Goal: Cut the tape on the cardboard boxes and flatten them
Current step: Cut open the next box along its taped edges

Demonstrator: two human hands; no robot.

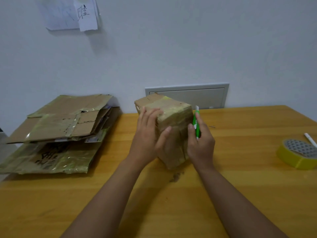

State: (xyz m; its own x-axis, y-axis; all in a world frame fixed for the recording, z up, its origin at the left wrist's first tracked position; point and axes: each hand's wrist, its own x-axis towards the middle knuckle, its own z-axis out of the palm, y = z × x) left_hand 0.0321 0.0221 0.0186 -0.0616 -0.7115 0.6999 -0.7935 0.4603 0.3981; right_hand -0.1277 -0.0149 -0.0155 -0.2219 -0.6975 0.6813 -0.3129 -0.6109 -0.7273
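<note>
A small cardboard box (173, 117), wrapped in yellowish tape, stands on the wooden table (240, 177) near the wall. My left hand (148, 134) lies against its left side, fingers over the top edge and thumb on the near face. My right hand (200, 143) holds a green utility knife (196, 124) against the box's right side, blade end pointing up. A stack of flattened cardboard boxes (56, 133) lies at the table's left.
A roll of yellow tape (298, 153) sits at the right edge with a white pen (310, 140) behind it. A grey wall panel (188, 95) is behind the box. Papers (72, 12) hang on the wall. Cardboard crumbs (176, 176) lie in front of the box.
</note>
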